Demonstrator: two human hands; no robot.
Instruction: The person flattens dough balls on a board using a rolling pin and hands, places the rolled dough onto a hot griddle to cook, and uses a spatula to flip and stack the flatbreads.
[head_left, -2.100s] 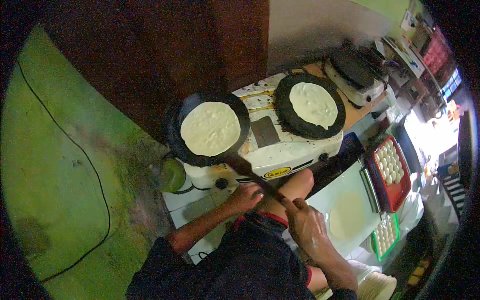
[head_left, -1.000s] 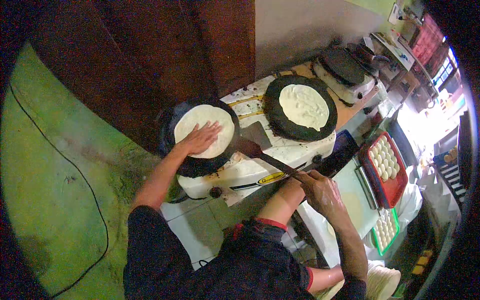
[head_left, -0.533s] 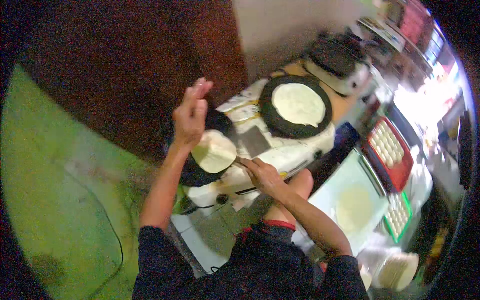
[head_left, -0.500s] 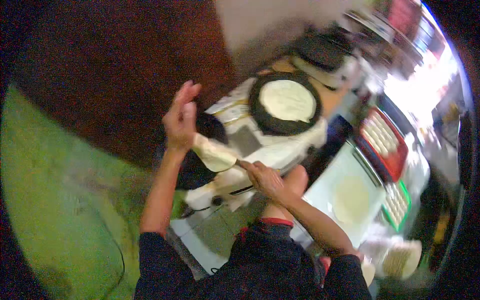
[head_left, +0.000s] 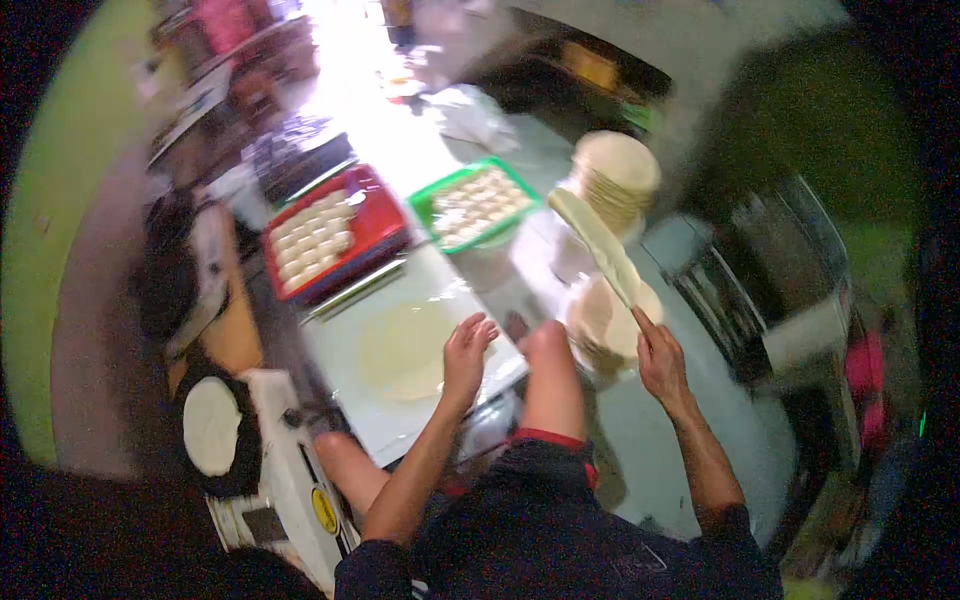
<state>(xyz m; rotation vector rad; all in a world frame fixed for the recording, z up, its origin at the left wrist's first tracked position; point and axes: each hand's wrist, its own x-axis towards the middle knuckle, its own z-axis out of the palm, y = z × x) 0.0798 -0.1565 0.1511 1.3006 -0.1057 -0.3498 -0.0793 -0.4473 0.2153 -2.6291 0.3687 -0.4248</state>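
My right hand grips the thin handle of a stick-like tool; its far part is hidden under a pale flatbread draped along it. This flatbread hangs in front of two stacks of round flatbreads, a tall far stack and a nearer stack. My left hand holds nothing, fingers apart and slightly bent, above the right edge of a white board. A thin round sheet of dough lies on that board. On a dark round griddle at the left sits another pale flatbread.
Beyond the board stand a red tray and a green tray, both holding rows of dough balls. The griddle rests on a white appliance. A dark rack-like object stands at the right.
My view has swung to the right, from the griddle to the board and stacks. My right hand has carried the draped flatbread over to the stacks; my left hand has come away from it.
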